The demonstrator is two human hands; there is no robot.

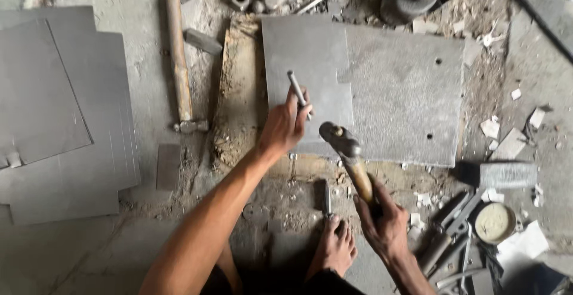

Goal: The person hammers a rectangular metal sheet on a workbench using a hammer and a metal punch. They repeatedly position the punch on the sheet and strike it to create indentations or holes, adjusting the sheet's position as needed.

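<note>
Grey metal sheet (310, 62) lies on a stone slab (406, 98), flat. Our left hand (283, 125) pinches a punch (298, 92) upright on the sheet's 6 o'clock edge; our right hand (385, 223), at 5 o'clock, grips a hammer (346, 152), its head just beside the punch. We judge the punching barely begun: no hole shows in the sheet.

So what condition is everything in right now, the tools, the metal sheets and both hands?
Left hand: gripping a thin metal punch, tilted, on the sheet.
Right hand: gripping a hammer, head raised beside the punch.
Grey metal sheet: lying flat, two holes in it.
Second hammer: lying unused on the floor.
Stacked sheets: lying flat at left.
</note>
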